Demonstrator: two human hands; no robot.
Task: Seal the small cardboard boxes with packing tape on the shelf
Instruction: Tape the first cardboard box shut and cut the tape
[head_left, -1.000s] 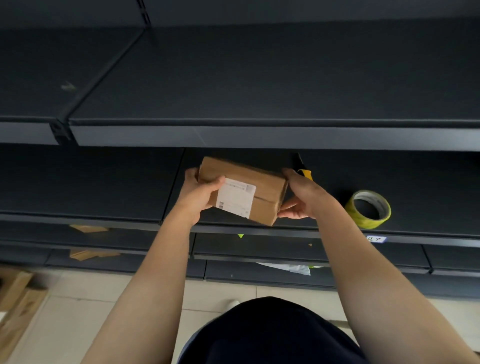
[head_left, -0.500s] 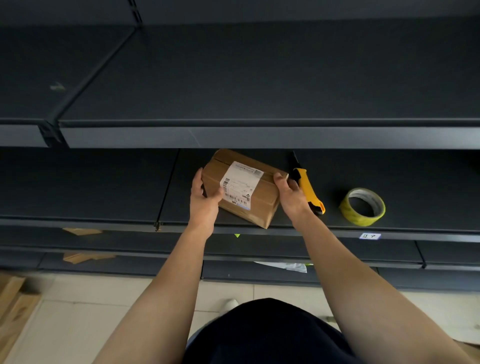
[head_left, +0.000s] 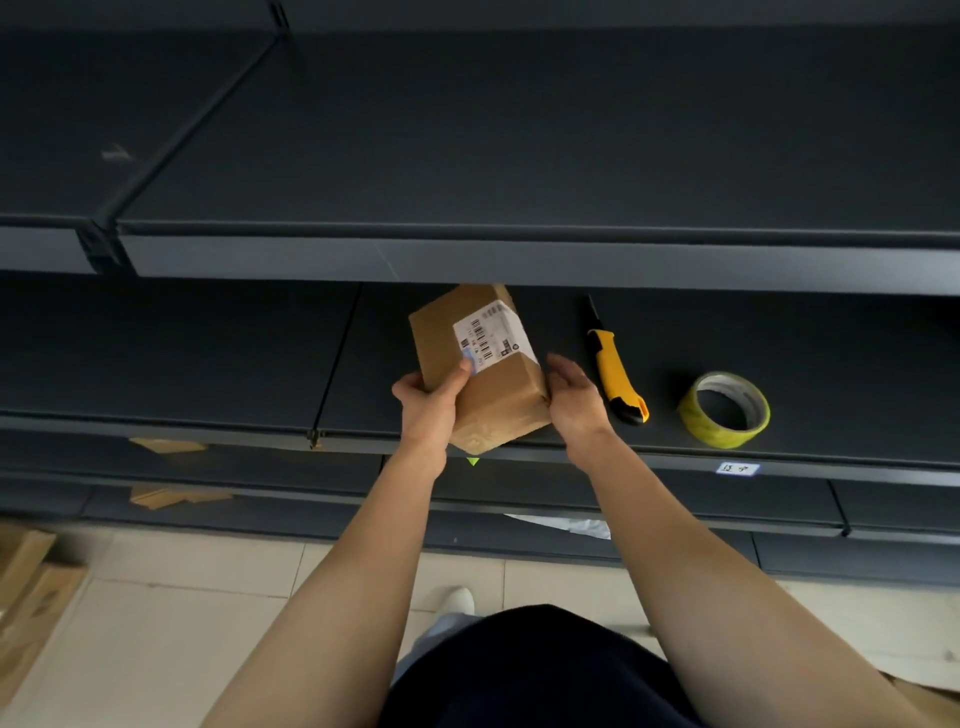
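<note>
A small brown cardboard box (head_left: 493, 395) with a white barcode label sits on the dark shelf (head_left: 208, 364), its long side running away from me and its near end at the shelf's front edge. My left hand (head_left: 431, 402) grips the box's near left corner, thumb on the label. My right hand (head_left: 571, 400) rests against the box's right side with fingers curved on it. A roll of yellow packing tape (head_left: 724, 410) lies flat on the shelf to the right. Between box and tape lies a yellow and black utility knife (head_left: 613, 371).
The upper shelf's front lip (head_left: 519, 260) overhangs the box's far end. Lower shelves hold cardboard scraps (head_left: 171, 493) and a white sheet (head_left: 566, 525). Flattened cardboard (head_left: 26, 582) lies on the tiled floor at left.
The box has been turned from crosswise to lengthwise and set down on the shelf. My right hand has shifted off the knife's side to the box's right face.
</note>
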